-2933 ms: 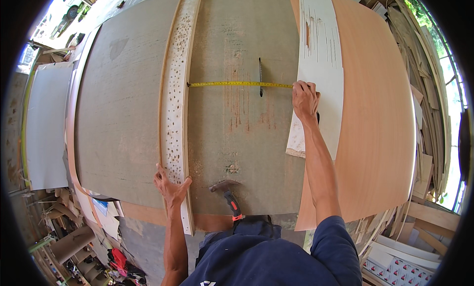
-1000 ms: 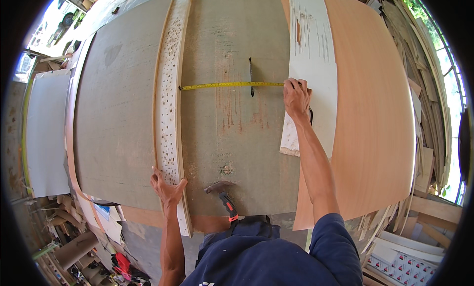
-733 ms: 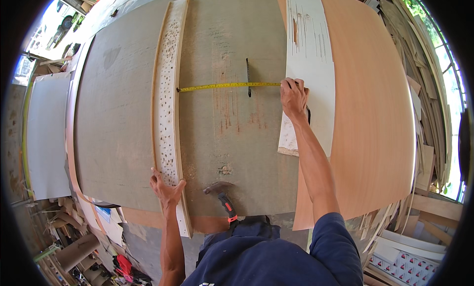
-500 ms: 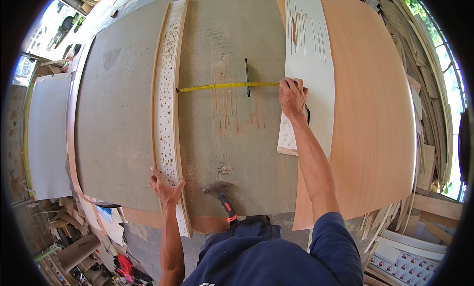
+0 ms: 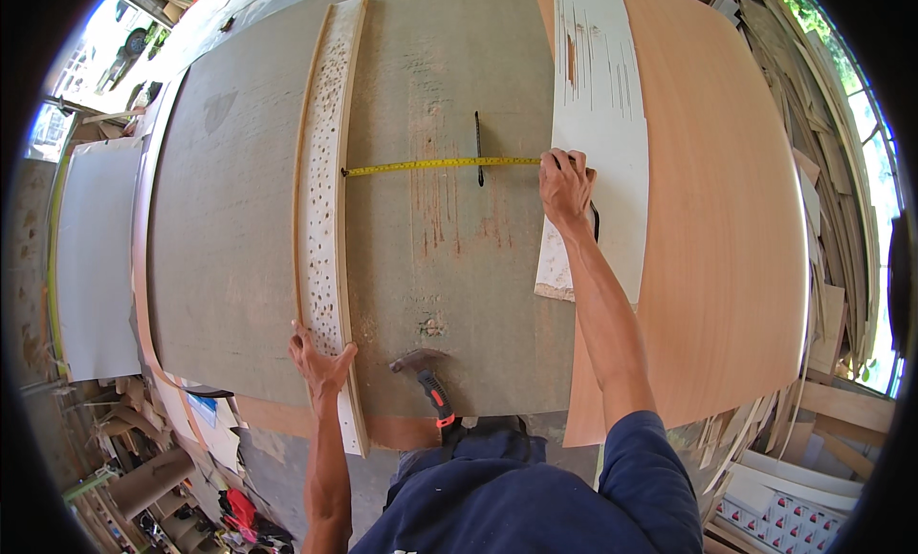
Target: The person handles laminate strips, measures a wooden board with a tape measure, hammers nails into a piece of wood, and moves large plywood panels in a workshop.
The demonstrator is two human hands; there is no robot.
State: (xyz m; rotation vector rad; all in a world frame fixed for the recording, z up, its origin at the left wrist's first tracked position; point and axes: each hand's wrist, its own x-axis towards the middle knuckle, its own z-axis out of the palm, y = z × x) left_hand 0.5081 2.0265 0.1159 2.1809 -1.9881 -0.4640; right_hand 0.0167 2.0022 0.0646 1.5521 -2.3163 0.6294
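Head view, near to far: claw hammer (image 5: 427, 382) with red-black grip lies at the near edge of the desk (image 5: 229, 229), head on the board, handle overhanging toward the body. Left hand (image 5: 320, 363) spread flat, fingers pressing the near end of the long perforated strip (image 5: 330, 200), a narrow pale slat, pitted with holes, wood-edged, slightly bowed. Right hand (image 5: 564, 186) farther out, fingers curled and clamped on the tape measure case at the edge of the white panel (image 5: 598, 133), which rests on a smooth tan laminate sheet (image 5: 727, 229). Yellow tape (image 5: 440, 164) runs taut from that hand across the grey, matte, stained desk to the strip's right edge, crossing a dark pencil-like stick (image 5: 478, 148). Risks, my read: tape hook slipping off the thin strip edge if tension drops; strip pivoting since only one end is pinned; hammer getting knocked off.
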